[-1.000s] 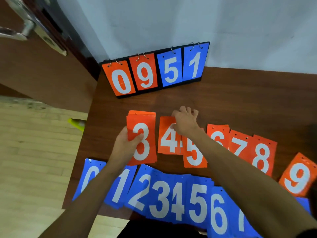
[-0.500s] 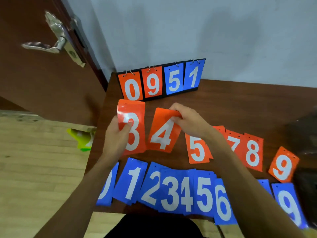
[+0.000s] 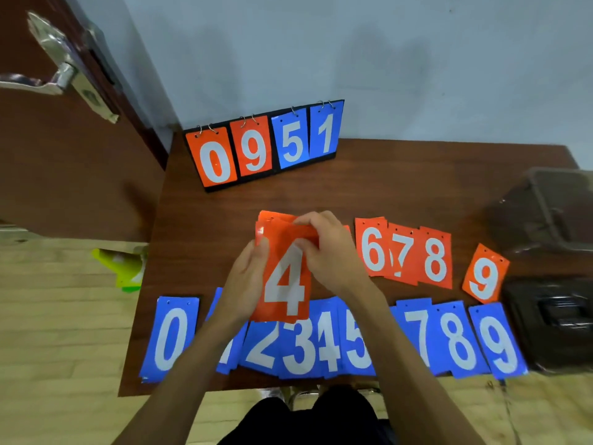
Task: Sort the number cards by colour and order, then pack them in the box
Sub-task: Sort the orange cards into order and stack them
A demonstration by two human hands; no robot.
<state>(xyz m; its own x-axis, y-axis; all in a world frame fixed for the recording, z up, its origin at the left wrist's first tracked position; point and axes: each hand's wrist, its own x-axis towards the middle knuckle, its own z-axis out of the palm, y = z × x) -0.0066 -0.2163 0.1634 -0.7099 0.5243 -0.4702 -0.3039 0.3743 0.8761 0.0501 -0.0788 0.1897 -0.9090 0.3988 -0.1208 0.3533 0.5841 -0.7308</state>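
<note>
1. Both hands held a stack of orange cards (image 3: 284,274) above the middle of the table (image 3: 401,187); the card on top showed a 4.
2. The left hand (image 3: 245,281) gripped the stack's left edge, thumb on the face and fingers curled behind. The right hand (image 3: 330,252) pinched the upper right corner of the top card, fingers closed on it.
3. Orange 6 (image 3: 372,248), orange 7 (image 3: 402,255), orange 8 (image 3: 434,260) and orange 9 (image 3: 484,274) lay in a row to the right, overlapping at the edges except the 9, which sat slightly apart and tilted. These appeared not yet gathered. An orange 5 could not be made out; only a sliver of orange showed behind the right hand.
4. The blue row (image 3: 321,342) ran 0 to 9 along the near edge of the table, overlapping in order; the 1 and 6 were mostly hidden by the forearms. It looked sorted but uncollected.
5. The scoreboard stand (image 3: 266,146) at the back of the table showed 0, 9, 5 and 1 on its rings.
6. The clear box (image 3: 555,210) sat at the far right of the table. No cards could be seen inside, so packing seemed not begun.
7. Judged progress: laying out done, orange stacking partway, blue stacking and boxing left.
</note>
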